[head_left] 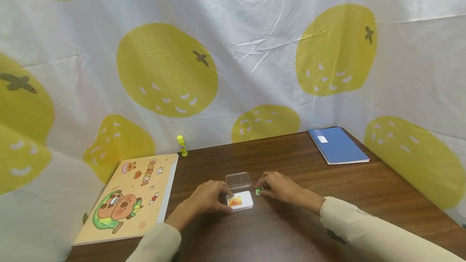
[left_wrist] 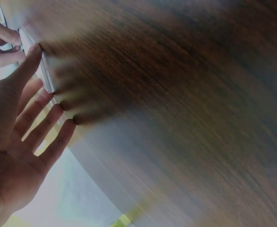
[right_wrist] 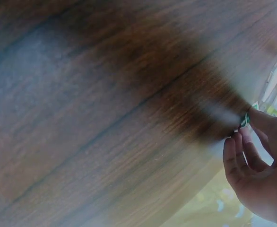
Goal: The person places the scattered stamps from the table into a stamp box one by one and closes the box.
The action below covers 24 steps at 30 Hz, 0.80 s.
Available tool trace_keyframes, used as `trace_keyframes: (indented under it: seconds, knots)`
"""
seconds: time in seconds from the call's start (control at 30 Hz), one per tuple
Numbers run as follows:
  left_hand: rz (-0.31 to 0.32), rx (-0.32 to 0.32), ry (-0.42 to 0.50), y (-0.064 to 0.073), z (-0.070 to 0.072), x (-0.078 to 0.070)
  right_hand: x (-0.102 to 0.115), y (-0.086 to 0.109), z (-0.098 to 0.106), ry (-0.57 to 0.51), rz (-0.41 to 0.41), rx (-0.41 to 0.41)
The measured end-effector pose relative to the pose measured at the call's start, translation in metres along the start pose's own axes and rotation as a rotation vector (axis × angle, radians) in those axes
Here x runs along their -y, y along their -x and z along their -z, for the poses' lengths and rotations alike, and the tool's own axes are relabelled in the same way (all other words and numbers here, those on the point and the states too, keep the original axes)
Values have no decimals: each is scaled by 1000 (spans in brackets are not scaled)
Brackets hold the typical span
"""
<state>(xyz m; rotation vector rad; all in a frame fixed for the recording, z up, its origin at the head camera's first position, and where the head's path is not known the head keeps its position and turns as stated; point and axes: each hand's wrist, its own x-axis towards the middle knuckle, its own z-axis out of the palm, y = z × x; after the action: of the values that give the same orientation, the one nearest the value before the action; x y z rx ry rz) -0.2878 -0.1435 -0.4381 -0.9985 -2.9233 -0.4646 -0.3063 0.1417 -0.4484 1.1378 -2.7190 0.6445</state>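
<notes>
A stack of white cards [head_left: 248,199] with an orange picture on top lies on the table. My left hand [head_left: 209,197] grips its left side, thumb at the near edge and index finger at the far corner. In the left wrist view the other fingers of that left hand [left_wrist: 20,142] spread out over the tabletop. To the right of the stack, my right hand [head_left: 279,187] pinches a small green-and-white piece [head_left: 258,191] between thumb and fingers, low over the wood. Most of this piece [right_wrist: 245,120] is hidden by the fingertips in the right wrist view.
Just behind the cards sits a clear plastic case [head_left: 238,180]. A capybara-print pad [head_left: 145,197] lies at the left, with a yellow glue stick [head_left: 182,146] standing by its far corner. At the back right is a blue spiral notebook [head_left: 338,145]. A lemon-print curtain [head_left: 255,72] borders the table.
</notes>
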Motion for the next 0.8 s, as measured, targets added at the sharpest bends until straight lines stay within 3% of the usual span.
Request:
trace_keyframes:
  seconds: [0.37, 0.8]
  knots:
    - [3, 4, 8, -1, 2, 1, 1, -2, 2, 3, 24, 8]
    - [16, 17, 5, -1, 0, 2, 0, -3, 0, -168, -13, -4]
